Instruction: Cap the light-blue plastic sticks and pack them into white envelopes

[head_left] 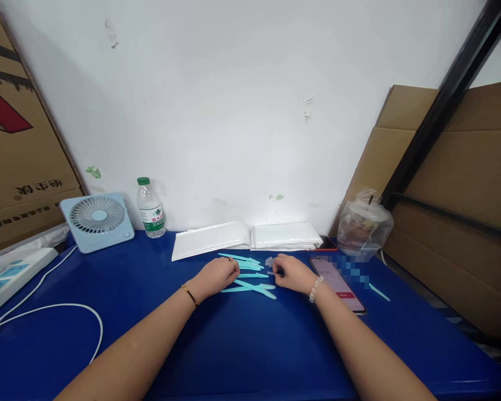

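Observation:
Several slim teal eyebrow razors (pixel 259 288) lie in a loose, partly crossed group on the blue table. My left hand (pixel 217 277) is closed over the left ends of the group, its fingers curled round a razor handle they mostly hide. On the right of the group, my right hand (pixel 294 273) has thumb and fingers pinched together, with a small clear plastic cap (pixel 270 273) at the fingertips. Just beyond those fingertips rest more small clear caps (pixel 269 261). A single teal razor (pixel 379 292) lies apart at the right.
White envelope stacks (pixel 211 239) lie along the wall. A phone (pixel 338 285) is beside my right wrist, a bagged drink cup (pixel 364 223) behind it. At left stand a water bottle (pixel 151 209), a blue fan (pixel 98 221) and a power strip (pixel 16 275) with white cable.

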Tool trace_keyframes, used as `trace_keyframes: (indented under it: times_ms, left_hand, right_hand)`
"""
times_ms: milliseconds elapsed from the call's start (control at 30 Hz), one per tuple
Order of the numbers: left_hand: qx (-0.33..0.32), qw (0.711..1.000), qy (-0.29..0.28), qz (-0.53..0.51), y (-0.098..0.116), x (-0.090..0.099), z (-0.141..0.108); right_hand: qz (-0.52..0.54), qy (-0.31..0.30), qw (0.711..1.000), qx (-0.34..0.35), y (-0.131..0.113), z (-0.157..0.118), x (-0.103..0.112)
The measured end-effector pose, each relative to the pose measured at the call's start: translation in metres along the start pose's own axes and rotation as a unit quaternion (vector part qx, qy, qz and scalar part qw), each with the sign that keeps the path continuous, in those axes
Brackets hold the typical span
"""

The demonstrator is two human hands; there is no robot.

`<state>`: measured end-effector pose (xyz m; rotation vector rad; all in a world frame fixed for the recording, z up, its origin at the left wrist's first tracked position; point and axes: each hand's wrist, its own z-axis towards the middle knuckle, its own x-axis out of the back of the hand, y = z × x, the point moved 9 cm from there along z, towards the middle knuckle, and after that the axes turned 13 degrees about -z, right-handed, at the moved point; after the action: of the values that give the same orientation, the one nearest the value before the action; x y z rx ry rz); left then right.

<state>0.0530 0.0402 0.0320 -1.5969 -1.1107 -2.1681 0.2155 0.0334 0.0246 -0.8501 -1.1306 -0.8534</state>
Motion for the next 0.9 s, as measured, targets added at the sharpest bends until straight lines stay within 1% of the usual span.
trace_keyframes:
  times_ms: [100, 200, 300, 367, 467, 567, 600, 667, 800, 900]
  left_hand:
    - [-0.006, 1.0, 0.007, 0.012, -0.001, 0.0, 0.0]
    - [-0.006, 1.0, 0.009, 0.003, -0.003, -0.001, 0.0]
    - [0.004, 1.0, 0.013, -0.023, -0.007, 0.0, 0.0]
    - [0.014, 0.998, 0.017, -0.058, -0.01, 0.001, 0.0]
    - [0.025, 0.993, 0.034, -0.11, -0.014, 0.005, 0.001]
    - [0.029, 0.99, 0.043, -0.13, -0.016, 0.008, 0.001]
    - [0.032, 0.99, 0.044, -0.133, -0.017, 0.009, 0.001]
    - [0.04, 0.988, 0.047, -0.139, -0.019, 0.009, 0.001]
    - [0.044, 0.984, 0.067, -0.161, -0.021, 0.011, 0.001]
    - [0.044, 0.981, 0.073, -0.173, -0.021, 0.011, 0.002]
  right_hand:
    - [-0.004, 0.005, 1.0, 0.004, -0.003, 0.001, 0.003]
    - [0.017, 0.02, 1.0, -0.004, -0.003, 0.001, 0.008]
    - [0.081, 0.039, 0.995, -0.034, 0.003, 0.001, 0.012]
    - [0.137, 0.061, 0.987, -0.051, 0.009, 0.001, 0.015]
    - [0.246, 0.09, 0.961, -0.089, 0.022, 0.002, 0.017]
    - [0.384, 0.081, 0.91, -0.133, 0.032, 0.004, 0.01]
    - [0.417, 0.079, 0.895, -0.142, 0.033, 0.004, 0.008]
    - [0.453, 0.082, 0.874, -0.157, 0.036, 0.003, 0.007]
    - [0.479, 0.085, 0.855, -0.178, 0.038, 0.002, 0.006]
    - [0.484, 0.076, 0.853, -0.179, 0.035, 0.002, 0.001]
